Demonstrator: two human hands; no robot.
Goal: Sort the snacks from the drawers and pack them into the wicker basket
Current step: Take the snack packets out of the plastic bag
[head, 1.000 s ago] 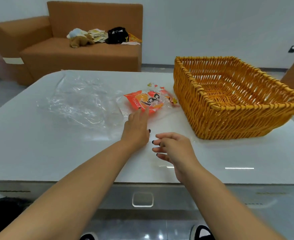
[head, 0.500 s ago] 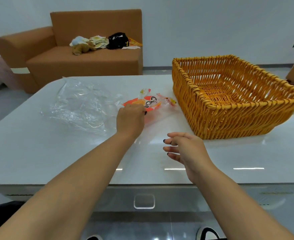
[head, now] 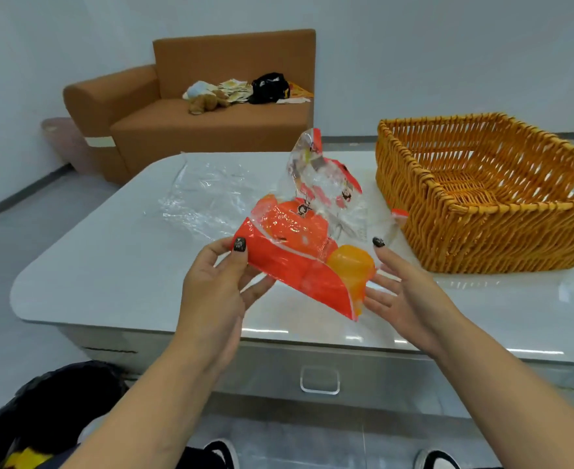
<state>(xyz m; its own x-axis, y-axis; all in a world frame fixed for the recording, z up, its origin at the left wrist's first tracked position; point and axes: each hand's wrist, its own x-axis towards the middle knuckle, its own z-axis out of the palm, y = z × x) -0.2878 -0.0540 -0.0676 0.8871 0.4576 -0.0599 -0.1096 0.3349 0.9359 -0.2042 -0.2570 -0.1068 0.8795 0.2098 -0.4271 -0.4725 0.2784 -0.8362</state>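
An orange and clear snack bag [head: 295, 252] hangs in the air above the white table's [head: 116, 265] front edge, with a yellow-orange piece showing at its lower right. My left hand [head: 221, 282] pinches the bag's left corner between thumb and fingers. My right hand [head: 400, 286] is at the bag's right side, fingers straight under it and the thumb against the clear film. The wicker basket [head: 475, 238] stands on the table to the right, with nothing visible inside.
A crumpled clear plastic sheet [head: 207, 201] lies on the table behind the bag. A drawer handle [head: 319, 380] shows below the table's edge. A black bag [head: 42, 414] sits on the floor at lower left. A brown sofa [head: 191, 106] with clutter stands behind.
The snack bag has been lifted off the table towards me by my left hand. My right hand has risen to meet its right side. The view has shifted right.
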